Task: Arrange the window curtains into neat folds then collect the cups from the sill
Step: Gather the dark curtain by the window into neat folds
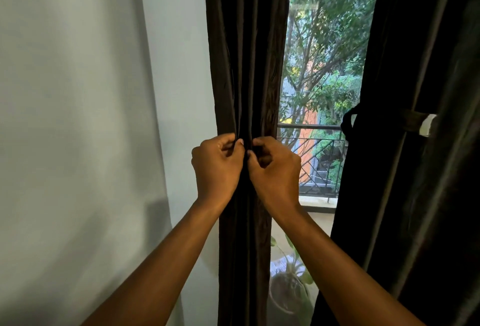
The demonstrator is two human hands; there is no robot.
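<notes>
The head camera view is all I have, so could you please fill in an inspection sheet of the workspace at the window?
Surface: window sill, pale, only a short stretch visible; no cups seen on it.
Job's things: left curtain, dark, gathered into vertical folds; right curtain, dark, held by a tieback.
Clutter: potted plant low between the curtains.
Grippers: left hand and right hand both pinch the left curtain's folds, side by side.
Cables: nothing seen.
Surroundings: pale wall at left; railing and trees outside.

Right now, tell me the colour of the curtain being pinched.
Dark brown curtain, seen in the head view.
</notes>
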